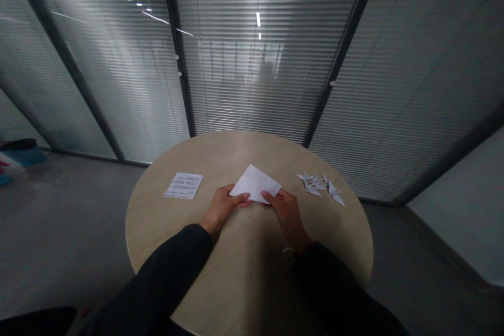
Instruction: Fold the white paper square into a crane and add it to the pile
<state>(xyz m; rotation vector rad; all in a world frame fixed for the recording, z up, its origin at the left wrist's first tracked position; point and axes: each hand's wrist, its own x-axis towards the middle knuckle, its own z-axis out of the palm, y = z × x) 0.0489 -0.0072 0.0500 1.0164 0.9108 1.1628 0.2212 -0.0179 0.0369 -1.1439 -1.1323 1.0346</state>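
White paper (255,184), folded, over near-middle of round table (244,252): likely light, creasable, easily torn; best held by lower corners. Left hand (221,209), right hand (289,216): each pinching one side, thumb on top.

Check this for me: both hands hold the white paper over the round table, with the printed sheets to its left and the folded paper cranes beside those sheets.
The cranes are on the right, across from the printed sheets, as the head view shows.
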